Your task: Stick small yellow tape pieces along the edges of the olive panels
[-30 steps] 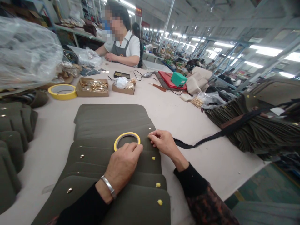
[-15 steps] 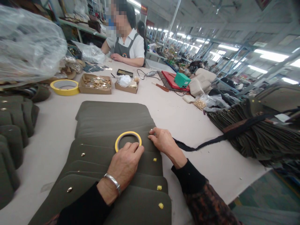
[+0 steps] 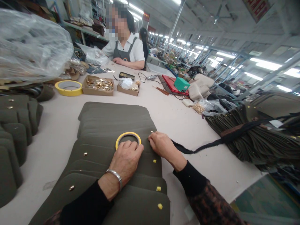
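Olive-green panels lie overlapped in a row on the pale table in front of me. My left hand rests on them, its fingers curled over the near rim of a yellow tape roll. To its right, my right hand has its fingers pinched together at the panels' right edge, beside a tiny shiny stud. What the fingertips hold is hidden. Small yellow tape bits dot the right side of the nearer panels. Round metal snaps sit on their left side.
Behind the panels stand another tape roll, a cardboard box of metal fittings and a smaller box. Stacked panels with a black strap lie right; more panels lie left. A co-worker sits across the table.
The view has shifted slightly. My right hand's fingertips have drawn closer together at the panel edge. My left hand stays on the tape roll.
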{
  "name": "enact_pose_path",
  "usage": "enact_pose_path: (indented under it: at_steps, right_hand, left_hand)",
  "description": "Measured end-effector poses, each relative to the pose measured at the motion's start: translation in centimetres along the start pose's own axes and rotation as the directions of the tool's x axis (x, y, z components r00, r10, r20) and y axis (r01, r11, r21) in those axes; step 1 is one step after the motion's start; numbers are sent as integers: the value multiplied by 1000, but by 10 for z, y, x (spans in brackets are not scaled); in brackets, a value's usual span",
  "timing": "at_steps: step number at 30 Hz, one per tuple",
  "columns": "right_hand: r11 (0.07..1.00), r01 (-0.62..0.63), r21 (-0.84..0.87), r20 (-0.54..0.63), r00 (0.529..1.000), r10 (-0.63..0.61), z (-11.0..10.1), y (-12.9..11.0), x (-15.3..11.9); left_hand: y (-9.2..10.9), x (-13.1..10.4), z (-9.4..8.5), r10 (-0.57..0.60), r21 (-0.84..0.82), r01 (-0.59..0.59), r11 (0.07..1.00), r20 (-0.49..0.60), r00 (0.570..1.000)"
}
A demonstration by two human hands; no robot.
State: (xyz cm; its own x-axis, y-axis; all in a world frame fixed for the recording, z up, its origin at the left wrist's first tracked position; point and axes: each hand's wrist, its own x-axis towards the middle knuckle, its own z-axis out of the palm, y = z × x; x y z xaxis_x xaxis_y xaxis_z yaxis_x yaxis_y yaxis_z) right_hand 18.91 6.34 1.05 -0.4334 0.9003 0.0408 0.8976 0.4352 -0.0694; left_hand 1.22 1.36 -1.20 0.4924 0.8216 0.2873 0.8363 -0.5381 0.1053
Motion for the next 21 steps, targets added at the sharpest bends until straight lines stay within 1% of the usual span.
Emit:
enact_pose_path:
  at_steps: [2, 3, 8, 10, 14, 16, 19, 21]
  right_hand:
    - [997, -77, -21, 39, 996, 78, 0, -4, 3]
    - [996, -91, -17, 56, 994, 92, -1, -5, 4]
    - [992, -97, 82, 90, 992, 90, -2, -3, 0]
    - [991, -115, 62, 95, 989, 109, -2, -4, 0]
    - [988, -155, 15, 92, 984, 153, 0, -10, 2]
    - [985, -171, 23, 60, 984, 169, 2, -13, 2]
    - [985, -169, 41, 15, 986, 169, 1, -15, -6]
    - [979, -147, 138, -50, 987, 155, -4, -14, -16]
  left_hand:
    - [-1, -1, 0, 7, 1, -7, 1000, 0, 1000]
    - [-1, -1, -1, 9, -1, -9, 1000, 0, 1000]
    - [-2, -4, -1, 18, -23, -18, 1000, -13, 1000]
    - [-2, -5, -1, 33, -49, -34, 998, -23, 999]
    - [0, -9, -2, 117, -122, -122, 985, -48, 992]
    - [1, -11, -2, 141, -173, -156, 972, -99, 985]
    - [-1, -14, -1, 103, -283, -176, 943, -252, 962]
    - [-1, -14, -1, 71, -339, -196, 920, -348, 935]
